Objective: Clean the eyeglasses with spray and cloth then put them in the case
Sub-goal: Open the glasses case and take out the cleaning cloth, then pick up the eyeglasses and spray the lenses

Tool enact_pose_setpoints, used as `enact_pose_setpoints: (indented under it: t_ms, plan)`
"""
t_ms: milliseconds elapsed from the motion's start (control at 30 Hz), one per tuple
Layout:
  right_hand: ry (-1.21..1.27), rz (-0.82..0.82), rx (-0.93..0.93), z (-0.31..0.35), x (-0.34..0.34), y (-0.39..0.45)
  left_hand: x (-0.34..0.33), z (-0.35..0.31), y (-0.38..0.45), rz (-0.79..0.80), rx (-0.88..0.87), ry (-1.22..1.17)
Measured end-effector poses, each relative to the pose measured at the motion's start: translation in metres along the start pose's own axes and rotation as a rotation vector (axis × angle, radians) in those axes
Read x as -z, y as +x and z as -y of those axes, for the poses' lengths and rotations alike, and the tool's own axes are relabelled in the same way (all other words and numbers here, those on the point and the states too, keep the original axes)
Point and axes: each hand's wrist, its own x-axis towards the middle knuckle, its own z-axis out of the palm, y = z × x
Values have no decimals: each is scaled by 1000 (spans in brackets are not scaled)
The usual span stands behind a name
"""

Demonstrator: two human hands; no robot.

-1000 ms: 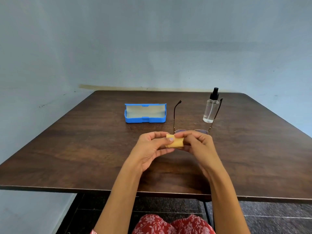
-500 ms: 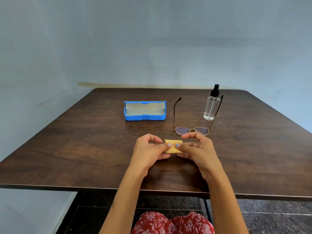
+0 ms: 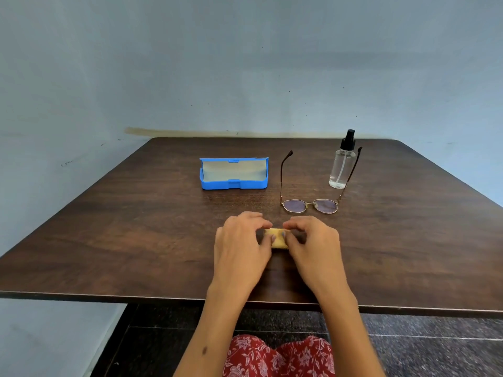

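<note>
Our hands have dropped to the bench (image 3: 136, 240); left hand (image 3: 241, 247) and right hand (image 3: 313, 244) both pinch the cloth (image 3: 279, 239), near the glasses (image 3: 310, 205).

Both forearms are stretched forward over the near edge of the table. The left hand (image 3: 242, 246) and right hand (image 3: 313, 244) are held palms down, close together, fingers curled inward, thumbs and fingertips pinched on a folded cloth (image 3: 279, 239).
</note>
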Motion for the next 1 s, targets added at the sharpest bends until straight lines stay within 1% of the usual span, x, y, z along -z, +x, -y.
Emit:
enact_pose_setpoints:
  t_ms: [100, 233, 433, 500, 600, 667, 733, 800, 867, 933, 1000]
  plan:
    - [-72, 56, 74, -1, -1, -7, -2, 2, -6, 52, -88, 118]
    - [-149, 116, 107, -4, -5, -10, -4, 4, -11, 95, -102, 209]
    - [-145, 116, 120, -6, -4, -8, -3, -1, -14, 106, -86, 194]
    - [-71, 90, 111, -7, -1, -8, -3, -4, -15, 93, -89, 161]
    - [163, -57, 16, -11, 10, -7, -4, -16, -20, -27, -110, 18]
    - [290, -198, -56, -18, 21, -5, -7, -32, -28, -148, -127, -173]
    - [384, -314, -117, -28, 37, 0, -14, -57, -38, -197, -157, -392]
    - [475, -370, -185, -38, 54, 10, -23, -85, -41, -153, -173, -574]
    - [563, -386, -266, -48, 74, 22, -33, -113, -34, -83, -160, -703]
    - [629, -383, -321, -56, 94, 36, -43, -140, -21, 0, -144, -772]
    - [637, -342, -344, -65, 109, 51, -55, -164, -5, 83, -129, -820]
